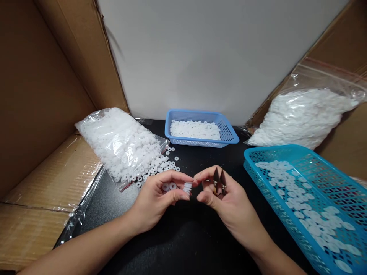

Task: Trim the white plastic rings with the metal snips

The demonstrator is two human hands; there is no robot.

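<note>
My left hand (151,202) pinches a short stack of white plastic washers (187,187) between thumb and fingers. A few loose washers (169,186) lie in the curl of the same hand. My right hand (233,202) holds a pair of thread snips (219,182) in its palm, dark pointed blades facing up. Its index fingertip is at the upper end of the stack, and its thumb is apart from it. The snips' handles are mostly hidden by my fingers. Just beyond my left hand, loose washers (162,163) spill from a clear plastic bag (117,141) of them.
A blue basket (200,143) with small white pieces stands at the back by the pale wall. On the right is a turquoise basket (272,191) holding flat white discs. Behind it leans a clear bag (306,114) of white pieces. Cardboard (43,164) borders the left side.
</note>
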